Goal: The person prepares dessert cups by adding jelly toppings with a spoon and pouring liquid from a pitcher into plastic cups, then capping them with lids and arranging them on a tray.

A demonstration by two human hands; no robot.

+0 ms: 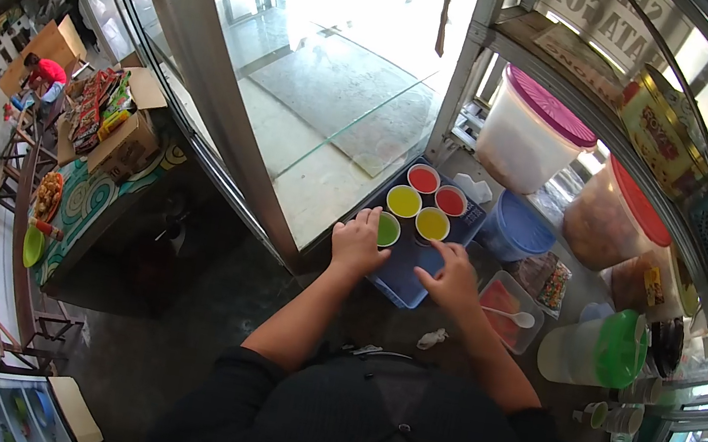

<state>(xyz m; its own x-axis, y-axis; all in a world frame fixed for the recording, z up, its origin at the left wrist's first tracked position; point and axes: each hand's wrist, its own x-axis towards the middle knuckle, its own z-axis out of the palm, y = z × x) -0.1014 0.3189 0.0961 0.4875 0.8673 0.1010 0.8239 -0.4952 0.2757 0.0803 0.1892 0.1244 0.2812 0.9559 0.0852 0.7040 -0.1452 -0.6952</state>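
A blue tray (406,272) holds several small white cups with coloured contents. My left hand (356,245) is at the cup of green (387,230), its fingers on the left side and the thumb near the lower edge. My right hand (453,283) is open over the tray's right side, thumb and fingers apart. Its fingertips are close to the front yellow cup (433,224). Behind are another yellow cup (404,200) and two red cups, one at the back (424,178) and one to the right (450,201).
Right of the tray are a blue-lidded tub (521,228), a container of red contents (501,316) with a white spoon (523,320), and a green-lidded jug (580,353). Large lidded tubs stand behind. A glass case (346,98) is ahead. A person in red (48,72) is far left.
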